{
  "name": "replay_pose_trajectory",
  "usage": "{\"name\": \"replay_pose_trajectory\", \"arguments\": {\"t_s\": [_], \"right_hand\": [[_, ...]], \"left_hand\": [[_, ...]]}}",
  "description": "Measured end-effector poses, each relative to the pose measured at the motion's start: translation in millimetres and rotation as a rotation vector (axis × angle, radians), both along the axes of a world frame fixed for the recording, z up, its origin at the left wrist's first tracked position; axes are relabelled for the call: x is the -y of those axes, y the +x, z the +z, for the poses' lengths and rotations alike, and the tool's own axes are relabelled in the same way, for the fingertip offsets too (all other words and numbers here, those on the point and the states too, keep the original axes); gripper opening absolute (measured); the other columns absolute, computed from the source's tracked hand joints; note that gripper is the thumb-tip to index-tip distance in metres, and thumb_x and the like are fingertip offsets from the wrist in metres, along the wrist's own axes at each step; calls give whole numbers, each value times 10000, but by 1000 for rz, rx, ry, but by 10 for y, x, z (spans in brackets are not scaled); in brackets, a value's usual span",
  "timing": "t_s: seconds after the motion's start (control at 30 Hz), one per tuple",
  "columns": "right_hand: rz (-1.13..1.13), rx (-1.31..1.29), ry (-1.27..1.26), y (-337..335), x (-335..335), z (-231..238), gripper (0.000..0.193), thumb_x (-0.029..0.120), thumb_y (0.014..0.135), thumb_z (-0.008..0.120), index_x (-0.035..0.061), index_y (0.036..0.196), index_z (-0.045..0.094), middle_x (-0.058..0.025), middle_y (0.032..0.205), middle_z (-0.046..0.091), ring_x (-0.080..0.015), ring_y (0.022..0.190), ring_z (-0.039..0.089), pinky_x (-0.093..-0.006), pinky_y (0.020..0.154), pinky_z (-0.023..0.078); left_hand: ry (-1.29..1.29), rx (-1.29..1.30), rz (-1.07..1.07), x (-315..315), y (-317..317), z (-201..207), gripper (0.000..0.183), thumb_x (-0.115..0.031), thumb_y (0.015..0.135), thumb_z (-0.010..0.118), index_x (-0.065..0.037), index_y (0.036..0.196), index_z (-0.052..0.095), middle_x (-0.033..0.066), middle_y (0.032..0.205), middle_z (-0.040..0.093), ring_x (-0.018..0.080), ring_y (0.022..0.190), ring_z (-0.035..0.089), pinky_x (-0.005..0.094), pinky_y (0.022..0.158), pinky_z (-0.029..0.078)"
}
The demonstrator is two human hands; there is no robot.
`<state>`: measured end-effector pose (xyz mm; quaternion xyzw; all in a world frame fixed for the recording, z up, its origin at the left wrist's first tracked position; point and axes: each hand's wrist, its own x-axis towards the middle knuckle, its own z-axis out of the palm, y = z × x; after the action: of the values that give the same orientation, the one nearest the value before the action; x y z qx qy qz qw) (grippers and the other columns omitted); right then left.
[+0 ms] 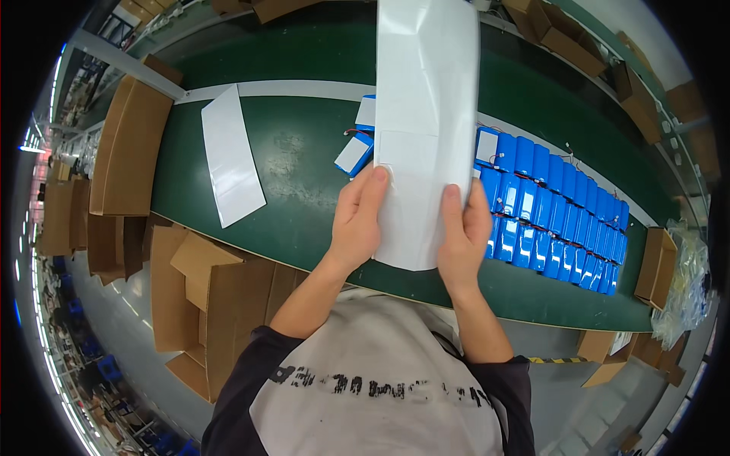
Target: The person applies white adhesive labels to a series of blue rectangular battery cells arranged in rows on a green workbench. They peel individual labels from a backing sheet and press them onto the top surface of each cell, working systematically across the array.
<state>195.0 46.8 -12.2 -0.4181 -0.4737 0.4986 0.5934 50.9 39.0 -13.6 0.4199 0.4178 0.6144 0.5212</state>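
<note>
A long white sheet [426, 91], glossy and slightly creased, is held up in front of me above the green table. My left hand [359, 216] is closed on its left edge, thumb on the front face. At the right edge my right hand [464, 235] grips it the same way, fingers behind. The sheet hides part of the table. Just left of it lie blue battery packs [353, 154] with white labels and thin wires. To the right, rows of blue shrink-wrapped battery packs [544, 205] stand close together, several with red wires.
Another white sheet [232, 163] lies on the left of the green table [304, 205]. An upright cardboard box [129, 148] stands at the table's left end, an open carton [217, 304] below the front edge. A small carton [655, 267] and clear plastic bags [680, 292] are at the right end.
</note>
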Motion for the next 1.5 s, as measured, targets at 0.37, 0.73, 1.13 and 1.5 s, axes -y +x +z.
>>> {"name": "replay_pose_trajectory", "arguments": {"t_s": [0.37,0.73,1.13,1.5], "right_hand": [[85,-134,-154,-221,132,-21,236,199,1100,562,-17,1194,586,-34,879,634,-65,788,492,-235,681,415],[435,-16,-127,77,165,348,710,-39,943,694,60,1555,349,-88,1200,536,-201,1146,595,-351,950,517],[497,-232,-263,53,152,164,665,-47,950,677,69,1535,383,-93,1232,587,-195,1177,572,-355,1012,484],[683,-589,-551,154,167,276,723,-22,969,623,50,1611,300,-125,1398,499,-230,1310,511,-423,1081,470]], "left_hand": [[-97,318,1,-51,78,203,461,-329,1161,390,22,1116,684,8,958,700,42,826,565,205,735,459],[116,-532,194,-40,-62,192,330,-204,1128,477,-15,867,546,0,708,500,57,677,412,286,582,369],[-372,572,-268,-60,-228,283,324,-211,1143,414,-103,1449,418,105,1283,586,166,1125,564,315,986,449],[33,-510,195,-112,-114,40,333,-112,1078,516,-66,1403,456,70,911,586,136,773,563,298,719,472]]}}
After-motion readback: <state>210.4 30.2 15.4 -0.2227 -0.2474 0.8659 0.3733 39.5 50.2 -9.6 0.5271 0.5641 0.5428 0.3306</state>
